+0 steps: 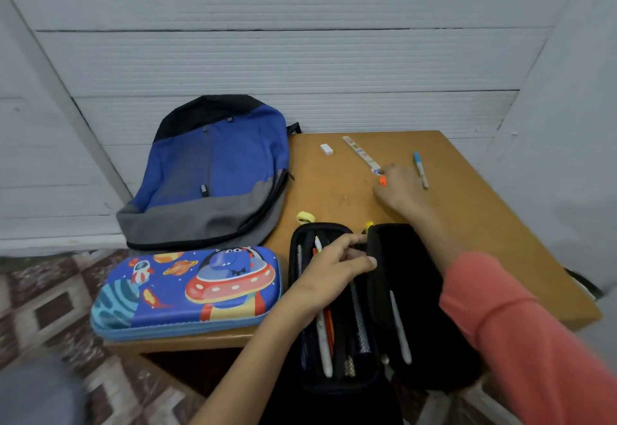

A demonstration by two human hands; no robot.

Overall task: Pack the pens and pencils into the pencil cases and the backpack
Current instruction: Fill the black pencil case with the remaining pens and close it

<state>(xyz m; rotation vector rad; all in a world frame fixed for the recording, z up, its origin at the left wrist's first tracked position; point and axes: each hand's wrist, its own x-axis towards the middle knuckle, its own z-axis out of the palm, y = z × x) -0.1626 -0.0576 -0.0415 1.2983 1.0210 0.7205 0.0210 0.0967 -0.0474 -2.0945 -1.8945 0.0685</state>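
Note:
A black pencil case (414,307) lies open at the table's front edge, with several pens and pencils in its left half. My left hand (329,272) grips the case's middle divider flap between fingers and thumb. My right hand (399,189) is stretched over the table with its fingers curled round an orange-tipped marker (382,180). A blue-capped pen (420,169) lies just right of that hand. A blue space-themed pencil case (187,291) lies zipped at the front left. Behind it a blue, grey and black backpack (213,174) leans against the wall.
On the wooden table (334,187) lie a white eraser (326,149), a ruler (361,153) with coloured squares, a yellow sharpener (305,217) and a yellow item (368,225) behind the black case. White walls close in at the back and right. Patterned floor lies on the left.

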